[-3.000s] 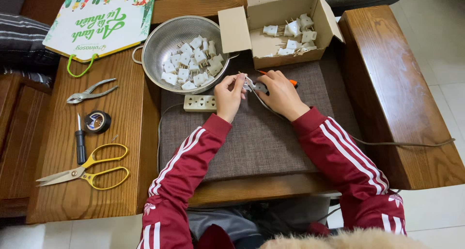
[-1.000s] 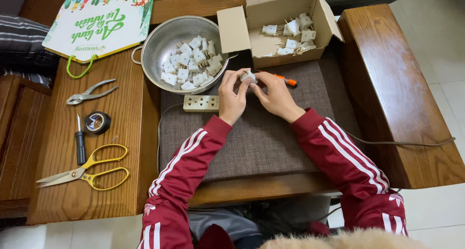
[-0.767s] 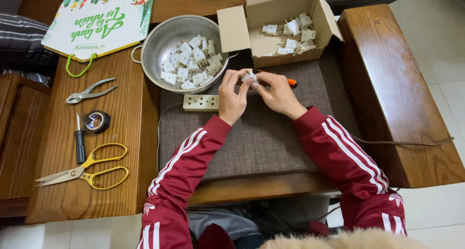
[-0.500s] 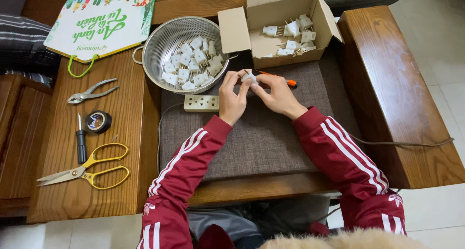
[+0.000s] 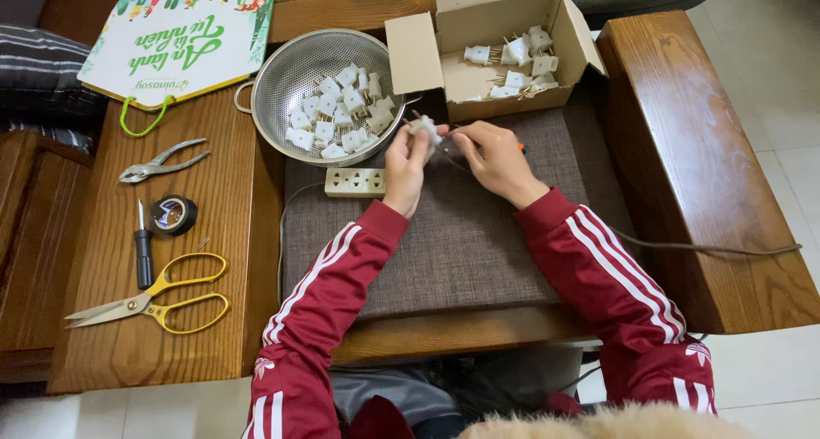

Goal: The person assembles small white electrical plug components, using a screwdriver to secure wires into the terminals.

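My left hand (image 5: 407,161) pinches a small white plug (image 5: 424,128) above the grey-brown cushion (image 5: 461,234). My right hand (image 5: 494,155) is closed on an orange-handled screwdriver (image 5: 518,146) whose tip meets the plug; most of the tool is hidden by the fingers. A thin wire runs from the plug under my right hand. A metal colander (image 5: 282,89) holding several white plugs stands just left of my left hand. An open cardboard box (image 5: 478,84) with several more plugs sits right behind my hands. A white socket strip (image 5: 356,182) lies beside my left wrist.
On the wooden table to the left lie pliers (image 5: 161,160), a roll of black tape (image 5: 173,214), a black screwdriver (image 5: 143,249) and yellow scissors (image 5: 154,297). A green and white paper bag (image 5: 179,33) rests at the back. A cable (image 5: 709,248) crosses the wooden armrest on the right.
Both hands have stayed together over the cushion with the plug; over three seconds they shifted slightly and the screwdriver's orange handle is now more covered by my right hand.
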